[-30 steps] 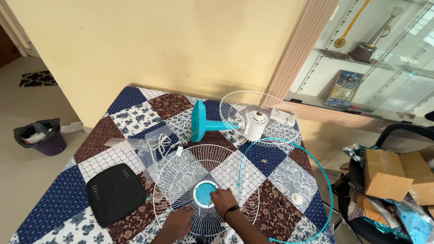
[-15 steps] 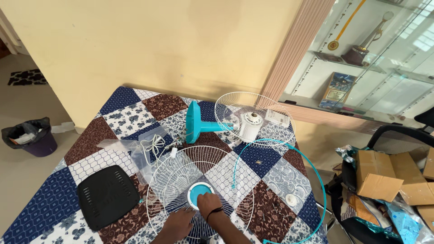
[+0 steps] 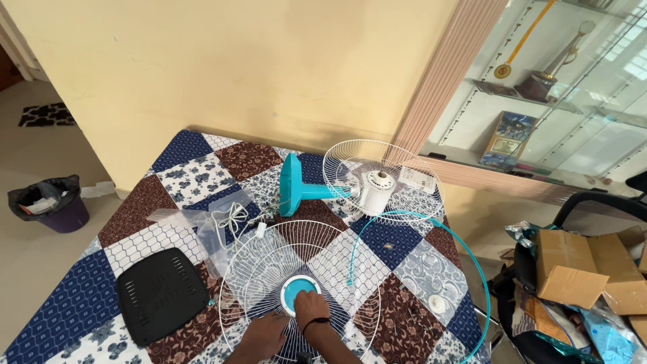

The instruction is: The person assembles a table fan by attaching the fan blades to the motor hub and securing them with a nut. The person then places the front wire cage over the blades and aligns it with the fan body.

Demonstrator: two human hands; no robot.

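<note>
The lower edge of the view cuts off both forearms and the near rim of the front grille (image 3: 300, 283). The left hand (image 3: 264, 335) lies flat on the wires of this grille, near its bottom edge; the fingers are spread and they grasp nothing. The right hand (image 3: 311, 307) rests on the teal hub (image 3: 299, 292) in the grille's centre. Its fingers cover the lower part of the hub, so I cannot tell if they pinch something there or only press on it.

The grille lies flat on the quilted table (image 3: 155, 202), at the near middle. It is round, so it has no long axis, and its wires bulge up toward the camera.

Behind it the fan body (image 3: 350, 185) lies on its side. Its long axis goes left to right: the teal base (image 3: 289, 184) points left, and the rear grille (image 3: 381, 178) with the white motor (image 3: 377, 189) is at the right. A teal ring (image 3: 431, 269) lies to the right of the front grille and is partly cut off at the bottom. A clear bag (image 3: 209, 222) with a white cord (image 3: 232, 216) is at the left, but what else is inside is hard to see. A black plate (image 3: 162, 293) lies further left.
</note>
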